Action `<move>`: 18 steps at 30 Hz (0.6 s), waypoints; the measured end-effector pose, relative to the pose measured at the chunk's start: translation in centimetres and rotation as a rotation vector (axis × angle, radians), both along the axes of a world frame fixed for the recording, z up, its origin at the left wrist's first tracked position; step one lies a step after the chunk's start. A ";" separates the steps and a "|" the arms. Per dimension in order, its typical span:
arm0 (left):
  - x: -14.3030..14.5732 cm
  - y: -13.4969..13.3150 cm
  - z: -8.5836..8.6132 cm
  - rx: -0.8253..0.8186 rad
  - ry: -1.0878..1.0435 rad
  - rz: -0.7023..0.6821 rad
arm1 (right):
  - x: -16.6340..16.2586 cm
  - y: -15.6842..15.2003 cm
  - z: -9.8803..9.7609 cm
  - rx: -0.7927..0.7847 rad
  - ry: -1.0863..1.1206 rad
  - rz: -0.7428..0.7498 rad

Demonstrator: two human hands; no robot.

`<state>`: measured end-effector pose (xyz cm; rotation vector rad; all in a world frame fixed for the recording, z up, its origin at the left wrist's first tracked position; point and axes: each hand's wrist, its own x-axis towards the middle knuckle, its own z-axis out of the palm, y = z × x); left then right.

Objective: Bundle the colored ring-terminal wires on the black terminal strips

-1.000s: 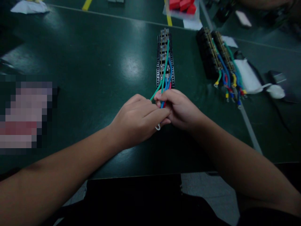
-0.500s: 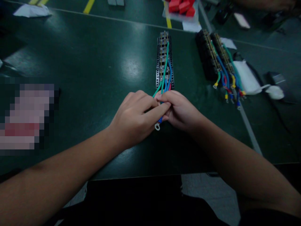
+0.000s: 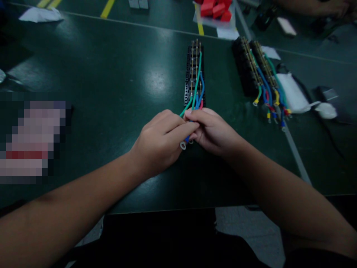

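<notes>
A long black block with brass-coloured rods [image 3: 192, 70] lies on the table in front of me. Green, blue and red wires [image 3: 197, 83] run from it toward my hands. My left hand [image 3: 164, 137] is closed on the wires from the left, its fingers reaching across to the other hand. From the right, my right hand [image 3: 213, 130] pinches the same bundle, thumb on top. Below the fingers a ring terminal [image 3: 183, 145] with a blue sleeve sticks out, and part of a second ring shows beside it. The fingers hide the middle of the wires.
Two similar wired blocks [image 3: 247, 67] stand at the right, their ring terminals hanging toward me. Red parts in a clear bag [image 3: 216, 9] lie at the back. A white pouch [image 3: 294, 93] rests farther right. At the left is a blurred-out rectangular object [image 3: 33, 137]. Another person's hand [image 3: 331, 7] shows top right.
The ring terminal below my fingers has shifted slightly left and up, and a second ring now shows. The block tilts a little differently. Both hands keep their hold.
</notes>
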<state>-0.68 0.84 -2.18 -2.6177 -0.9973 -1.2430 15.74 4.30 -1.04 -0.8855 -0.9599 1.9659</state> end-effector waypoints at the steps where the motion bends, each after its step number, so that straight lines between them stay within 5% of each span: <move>1: 0.0 0.0 0.1 0.001 -0.003 -0.001 | 0.0 0.0 0.1 0.001 -0.018 -0.001; 18: -0.2 0.3 0.2 0.084 0.094 -0.078 | -0.1 -0.1 0.4 -0.070 -0.071 -0.045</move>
